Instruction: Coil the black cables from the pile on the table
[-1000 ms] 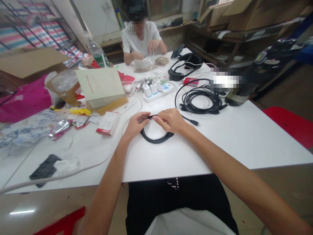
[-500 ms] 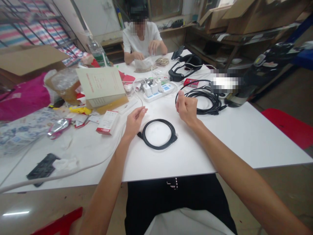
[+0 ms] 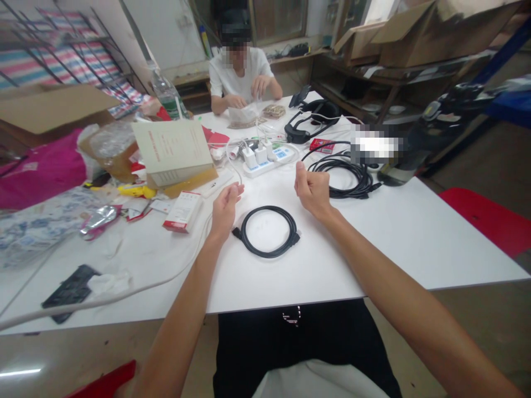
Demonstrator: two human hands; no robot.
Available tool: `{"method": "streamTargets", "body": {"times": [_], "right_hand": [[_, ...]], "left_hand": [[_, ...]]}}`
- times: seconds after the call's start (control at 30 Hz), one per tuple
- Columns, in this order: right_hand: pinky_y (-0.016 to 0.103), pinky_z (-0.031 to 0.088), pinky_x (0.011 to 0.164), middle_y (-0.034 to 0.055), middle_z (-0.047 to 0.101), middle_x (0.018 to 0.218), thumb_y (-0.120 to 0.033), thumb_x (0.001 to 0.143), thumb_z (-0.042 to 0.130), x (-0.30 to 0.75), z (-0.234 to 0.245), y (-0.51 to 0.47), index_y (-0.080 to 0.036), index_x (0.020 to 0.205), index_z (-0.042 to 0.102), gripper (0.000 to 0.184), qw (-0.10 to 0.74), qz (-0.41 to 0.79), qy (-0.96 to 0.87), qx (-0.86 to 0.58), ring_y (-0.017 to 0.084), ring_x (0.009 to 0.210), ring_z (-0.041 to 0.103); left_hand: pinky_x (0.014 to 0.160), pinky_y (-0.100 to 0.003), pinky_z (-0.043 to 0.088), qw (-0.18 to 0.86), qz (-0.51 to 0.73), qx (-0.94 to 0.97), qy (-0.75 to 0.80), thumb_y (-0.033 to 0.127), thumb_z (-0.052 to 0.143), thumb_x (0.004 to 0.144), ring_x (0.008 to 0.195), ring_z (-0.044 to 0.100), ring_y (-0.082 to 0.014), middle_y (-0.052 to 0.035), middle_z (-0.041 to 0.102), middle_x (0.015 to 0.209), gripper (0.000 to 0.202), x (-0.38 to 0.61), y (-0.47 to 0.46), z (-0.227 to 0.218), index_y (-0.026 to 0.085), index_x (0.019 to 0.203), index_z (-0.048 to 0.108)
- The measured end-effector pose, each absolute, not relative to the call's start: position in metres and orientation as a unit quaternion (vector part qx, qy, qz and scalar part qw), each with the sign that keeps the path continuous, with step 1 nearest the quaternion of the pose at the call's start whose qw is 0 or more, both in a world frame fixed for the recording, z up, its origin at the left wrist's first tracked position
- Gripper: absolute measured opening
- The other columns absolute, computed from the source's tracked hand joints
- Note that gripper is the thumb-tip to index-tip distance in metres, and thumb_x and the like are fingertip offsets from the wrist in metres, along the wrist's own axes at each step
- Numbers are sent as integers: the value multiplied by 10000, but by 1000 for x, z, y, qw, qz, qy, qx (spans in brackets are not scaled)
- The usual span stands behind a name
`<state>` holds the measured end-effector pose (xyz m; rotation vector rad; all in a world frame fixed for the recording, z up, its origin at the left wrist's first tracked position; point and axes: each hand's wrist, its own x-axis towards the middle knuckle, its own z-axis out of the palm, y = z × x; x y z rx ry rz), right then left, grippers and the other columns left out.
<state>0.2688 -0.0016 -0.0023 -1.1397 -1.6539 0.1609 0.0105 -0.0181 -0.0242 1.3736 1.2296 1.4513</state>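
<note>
Left hand (image 3: 226,205) and right hand (image 3: 312,190) now off the black cable coil (image 3: 267,231) — apart, either side.

Bright, even indoor light on the white table (image 3: 415,237); glare on the floor (image 3: 20,371); edges stretched and blurred.

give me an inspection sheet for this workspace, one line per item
surface: white table, glossy, no spills seen
job's things: coiled black cable lies flat between the hands, gripped by neither
clutter: cream booklet, red-and-white box, foil packets at left
grippers: left hand open beside the coil; right hand curled shut, nothing visible in it
cables: larger black cable bundle beyond the right hand; white power strip with chargers; white cord near the front edge
surroundings: another person seated opposite; cardboard boxes on shelves; red chair at right
</note>
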Motion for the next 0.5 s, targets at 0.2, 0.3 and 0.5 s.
{"method": "streamTargets", "body": {"times": [0.2, 0.3, 0.5], "right_hand": [[291, 216, 555, 12, 391, 468, -657, 1130, 284, 263, -3, -5, -170, 475, 466, 836, 525, 72, -690, -493, 58, 445, 343], [303, 197, 567, 18, 403, 471, -642, 1132, 275, 260, -4, -6, -170, 480, 438, 821, 510, 71, -702, -492, 61, 451, 344], [315, 159, 587, 15, 343, 452, -657, 1122, 247, 256, -4, -8, -176, 502, 302, 787, 489, 64, -719, -489, 56, 455, 300]], "left_hand": [[1130, -506, 562, 397, 564, 539, 483, 684, 647, 999, 1302, 738, -316, -193, 781, 1353, 589, 10, -20, -26, 167, 1267, 730], [1125, -509, 566, 400, 565, 536, 483, 685, 653, 994, 1293, 742, -320, -199, 782, 1344, 595, 9, -19, -29, 160, 1261, 732], [1115, -503, 574, 400, 566, 534, 485, 693, 656, 986, 1280, 747, -316, -191, 799, 1295, 605, 8, -16, -33, 157, 1255, 738]]}}
